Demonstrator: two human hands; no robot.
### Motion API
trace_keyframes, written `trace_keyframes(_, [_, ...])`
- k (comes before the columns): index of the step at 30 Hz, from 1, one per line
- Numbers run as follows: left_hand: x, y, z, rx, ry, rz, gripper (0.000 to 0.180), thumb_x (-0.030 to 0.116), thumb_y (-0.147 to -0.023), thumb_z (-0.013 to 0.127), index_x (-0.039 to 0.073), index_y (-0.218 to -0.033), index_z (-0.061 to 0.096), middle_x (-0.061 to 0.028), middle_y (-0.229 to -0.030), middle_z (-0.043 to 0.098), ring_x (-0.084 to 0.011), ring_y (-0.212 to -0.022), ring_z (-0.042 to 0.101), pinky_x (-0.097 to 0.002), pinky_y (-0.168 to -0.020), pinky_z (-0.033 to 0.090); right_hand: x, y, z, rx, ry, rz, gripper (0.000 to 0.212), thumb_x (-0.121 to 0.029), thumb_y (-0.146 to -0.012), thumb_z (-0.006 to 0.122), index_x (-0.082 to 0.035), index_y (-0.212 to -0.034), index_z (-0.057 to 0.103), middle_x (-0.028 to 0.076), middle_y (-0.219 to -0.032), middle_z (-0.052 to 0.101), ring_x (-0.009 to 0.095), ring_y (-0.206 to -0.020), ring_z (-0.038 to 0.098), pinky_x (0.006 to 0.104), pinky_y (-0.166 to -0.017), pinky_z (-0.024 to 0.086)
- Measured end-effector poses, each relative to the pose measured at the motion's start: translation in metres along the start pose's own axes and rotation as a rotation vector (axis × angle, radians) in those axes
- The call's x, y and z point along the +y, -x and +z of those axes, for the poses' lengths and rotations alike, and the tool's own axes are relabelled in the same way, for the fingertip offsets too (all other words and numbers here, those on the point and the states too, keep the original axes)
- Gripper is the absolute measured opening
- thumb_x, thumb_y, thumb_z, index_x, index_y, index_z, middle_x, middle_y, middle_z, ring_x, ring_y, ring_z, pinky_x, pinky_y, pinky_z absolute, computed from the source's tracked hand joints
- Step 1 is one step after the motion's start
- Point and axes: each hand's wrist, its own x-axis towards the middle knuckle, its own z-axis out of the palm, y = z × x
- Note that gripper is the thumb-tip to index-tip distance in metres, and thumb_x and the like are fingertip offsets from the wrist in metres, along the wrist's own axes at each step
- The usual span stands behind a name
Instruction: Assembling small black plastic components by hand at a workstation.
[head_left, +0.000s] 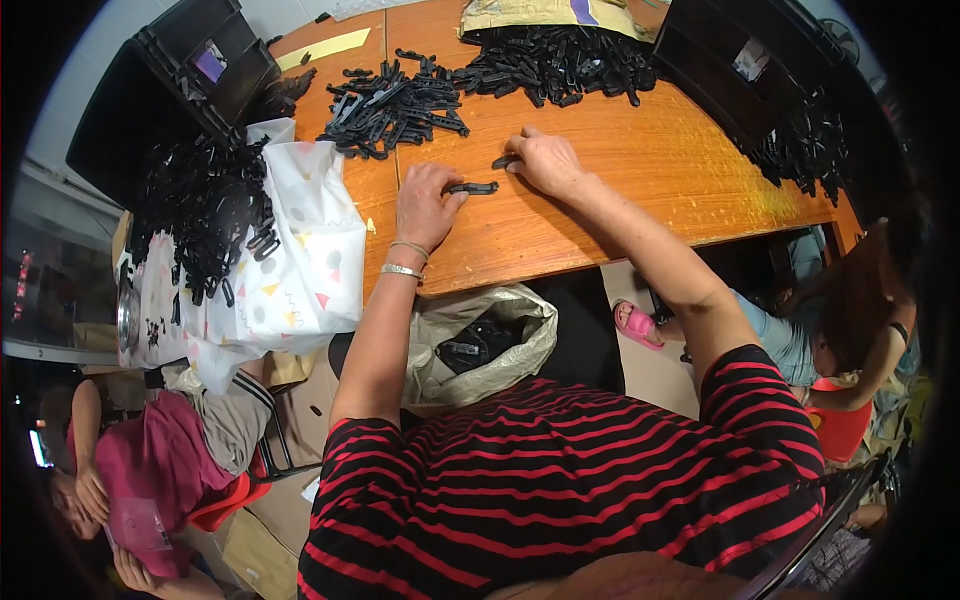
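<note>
The wooden table (480, 240) is brightly lit, with a soft shadow on its top beside the right hand (545, 162). Beneath it, the space turns dim. Black parts (392, 112) on it lose detail; around it, lines bow toward the dark fisheye rim.

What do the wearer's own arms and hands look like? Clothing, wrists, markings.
Left hand and right hand are ungloved. Left wrist wears a silver-toned bracelet and a thin, dull-coloured band; none visible on the right. Forearms are uncovered; short sleeves are black with red stripes, matching the shirt. No cables or markings visible on either arm.
</note>
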Motion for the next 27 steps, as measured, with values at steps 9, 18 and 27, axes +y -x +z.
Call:
trace_keyframes(9, [0.000,0.000,0.000,-0.030,0.015,-0.038,0.017,0.008,-0.069,0.074,0.006,-0.084,0.066,-0.0071,-0.099,0.064,-0.0277,-0.099,0.054,-0.0370,-0.087,0.044,-0.009,0.005,0.004,-0.046,-0.057,-0.021,0.022,-0.021,-0.082,0.065,-0.005,-0.097,0.064,0.018,-0.091,0.062,0.036,-0.089,0.061,0.0456,-0.078,0.049])
trace_keyframes(18, [0.000,-0.001,0.001,-0.027,0.023,-0.037,0.017,0.008,-0.069,0.074,0.006,-0.084,0.065,-0.0064,-0.098,0.064,-0.0273,-0.098,0.054,-0.0366,-0.087,0.044,-0.003,-0.007,0.007,-0.054,-0.035,0.025,0.020,-0.022,-0.088,0.059,-0.010,-0.101,0.067,0.016,-0.101,0.059,0.036,-0.089,0.061,0.0435,-0.078,0.049])
trace_keyframes(27, [0.000,0.000,0.001,-0.029,0.016,-0.047,0.018,0.009,-0.069,0.075,0.005,-0.083,0.065,-0.0054,-0.098,0.064,-0.0261,-0.098,0.054,-0.0356,-0.086,0.045,0.001,0.001,0.001,-0.043,-0.048,-0.012,0.020,-0.016,-0.079,0.067,-0.005,-0.095,0.066,0.018,-0.098,0.060,0.036,-0.090,0.061,0.0443,-0.080,0.049])
